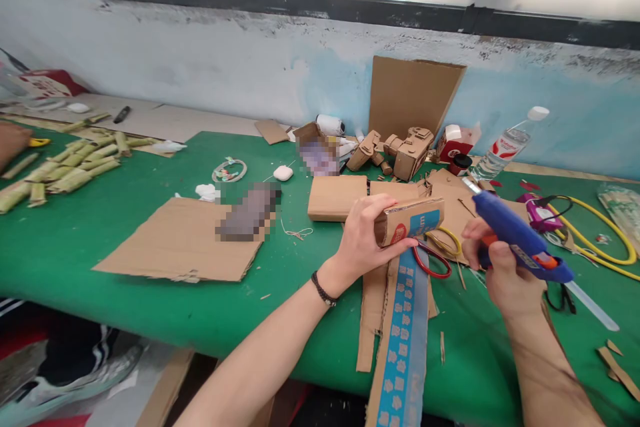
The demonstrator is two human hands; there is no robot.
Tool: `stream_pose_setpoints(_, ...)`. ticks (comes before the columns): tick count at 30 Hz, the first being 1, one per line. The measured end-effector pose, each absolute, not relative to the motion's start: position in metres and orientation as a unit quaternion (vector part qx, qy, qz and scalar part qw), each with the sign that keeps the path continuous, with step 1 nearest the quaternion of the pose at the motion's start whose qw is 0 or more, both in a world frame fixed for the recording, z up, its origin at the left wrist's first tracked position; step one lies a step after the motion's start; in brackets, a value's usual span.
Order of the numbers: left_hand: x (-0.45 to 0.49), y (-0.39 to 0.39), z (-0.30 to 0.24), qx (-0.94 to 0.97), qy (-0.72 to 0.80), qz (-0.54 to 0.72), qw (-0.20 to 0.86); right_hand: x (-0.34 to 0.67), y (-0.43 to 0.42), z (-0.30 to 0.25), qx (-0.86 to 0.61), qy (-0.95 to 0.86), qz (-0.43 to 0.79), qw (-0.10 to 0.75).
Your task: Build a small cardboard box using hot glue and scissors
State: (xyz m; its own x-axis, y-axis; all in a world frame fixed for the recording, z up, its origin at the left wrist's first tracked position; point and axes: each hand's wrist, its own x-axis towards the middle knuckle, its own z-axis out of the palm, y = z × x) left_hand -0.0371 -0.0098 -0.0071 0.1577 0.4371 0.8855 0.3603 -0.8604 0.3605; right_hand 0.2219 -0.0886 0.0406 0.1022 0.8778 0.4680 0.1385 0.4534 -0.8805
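Note:
My left hand [357, 237] grips a folded cardboard piece [413, 219] with blue and red print, thumb below and fingers over its left end. In my right hand [507, 273] is a blue hot glue gun [520, 230], its nozzle pointing up and left, just right of the cardboard piece and apart from it. A clear glue stick [595, 307] sticks out of the gun's back. Below the held piece lie scissors [443, 273] with red and yellow handles. A long blue-printed cardboard strip [400, 347] runs toward me over the table edge.
On the green table [300, 313] lie a flat cardboard sheet [175, 240], a pixelated dark object [250, 212] and a cardboard box [337, 197]. Cardboard models [413, 150] and a water bottle [507, 143] stand behind. A yellow cable [613, 220] coils right. Another person's hand [13, 143] is left.

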Motion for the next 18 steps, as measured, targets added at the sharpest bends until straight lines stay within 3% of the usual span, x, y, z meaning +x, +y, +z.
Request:
stream_pose_setpoints(6, -0.0353, -0.0116, -0.0046, 0.763, 0.270, 0.587, 0.019, 0.2171, -0.0942, 0.0391, -0.461, -0.621, 0.324, 0.545)
stream_pose_setpoints(18, -0.0346, -0.0123, -0.0016, 0.775, 0.236, 0.586, 0.008, 0.2122, -0.0953, 0.0360, -0.516, -0.591, 0.323, 0.529)
